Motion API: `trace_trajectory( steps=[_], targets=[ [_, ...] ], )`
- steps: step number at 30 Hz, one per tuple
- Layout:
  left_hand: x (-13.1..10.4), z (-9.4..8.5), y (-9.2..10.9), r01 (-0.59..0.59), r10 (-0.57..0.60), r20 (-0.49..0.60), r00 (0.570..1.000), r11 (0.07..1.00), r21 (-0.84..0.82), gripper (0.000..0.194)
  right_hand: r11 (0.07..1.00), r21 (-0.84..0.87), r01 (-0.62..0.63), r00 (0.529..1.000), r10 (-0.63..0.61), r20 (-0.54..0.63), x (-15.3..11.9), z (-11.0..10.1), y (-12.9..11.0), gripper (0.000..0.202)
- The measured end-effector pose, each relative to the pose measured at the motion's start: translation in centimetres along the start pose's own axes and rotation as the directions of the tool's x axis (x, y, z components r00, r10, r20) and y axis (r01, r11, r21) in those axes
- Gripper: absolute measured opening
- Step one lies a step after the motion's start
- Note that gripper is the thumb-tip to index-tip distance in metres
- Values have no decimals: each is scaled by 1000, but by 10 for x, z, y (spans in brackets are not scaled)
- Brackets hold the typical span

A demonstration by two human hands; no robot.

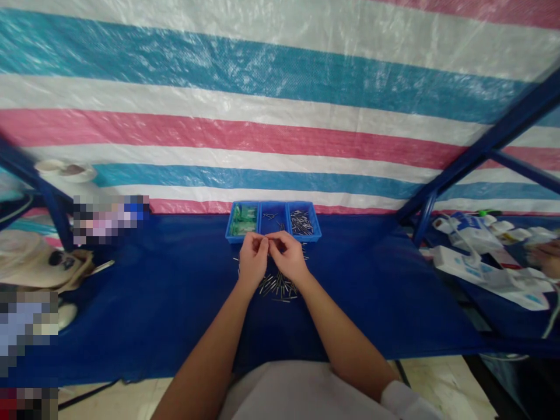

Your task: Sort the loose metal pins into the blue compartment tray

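Observation:
My left hand [254, 261] and my right hand [289, 254] meet fingertip to fingertip just in front of a blue three-part tray [273, 205]. Both are closed in a pinch; whatever lies between the fingers is too small or hidden to make out. Green-tinted clear packets [244, 220] fill the tray's left compartment. A few slim metal pins [270, 216] lie in the middle one, and many more metal pins [301, 223] are heaped in the right one. Below my hands a loose pile of similar pins [278, 286] is spread on the blue tabletop [359, 291], partly covered by my hands.
Blue frame posts [455, 169] slant up at the right, before a striped plastic sheet [280, 128]. A white power strip [455, 265] and small white items crowd the right side. At left are a beige cap-like item [35, 259] and a white roll [65, 175].

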State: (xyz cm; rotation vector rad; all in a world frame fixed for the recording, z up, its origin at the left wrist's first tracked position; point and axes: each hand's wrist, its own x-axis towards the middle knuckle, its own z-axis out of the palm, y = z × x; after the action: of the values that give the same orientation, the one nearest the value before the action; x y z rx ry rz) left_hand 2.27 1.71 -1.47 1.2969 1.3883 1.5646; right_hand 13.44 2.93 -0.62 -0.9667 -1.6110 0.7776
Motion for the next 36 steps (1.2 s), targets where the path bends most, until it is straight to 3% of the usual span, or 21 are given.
trace_trajectory(
  steps=[3, 9, 22, 32, 36],
  targets=[
    [1, -10, -3, -111, 85, 161, 983, 981, 162, 17, 997, 54, -48, 999, 48, -9, 0, -3, 5, 14],
    [-2, -5, -9, -113, 82, 135, 987, 962, 247, 22, 985, 80, -154, 978, 163, -131, -1, 3, 10, 14],
    [1, -5, -7, -120, 85, 139, 987, 958, 262, 26, 943, 183, -278, 944, 303, -129, -1, 6, 9, 18],
    [-2, -2, -3, -110, 89, 85, 992, 951, 290, 20, 960, 115, -255, 955, 268, -123, -3, 8, 11, 19],
    [-5, 0, 1, -107, 77, 107, 991, 942, 319, 17, 975, 7, -224, 959, 221, -176, -6, 9, 6, 16]
  ],
)
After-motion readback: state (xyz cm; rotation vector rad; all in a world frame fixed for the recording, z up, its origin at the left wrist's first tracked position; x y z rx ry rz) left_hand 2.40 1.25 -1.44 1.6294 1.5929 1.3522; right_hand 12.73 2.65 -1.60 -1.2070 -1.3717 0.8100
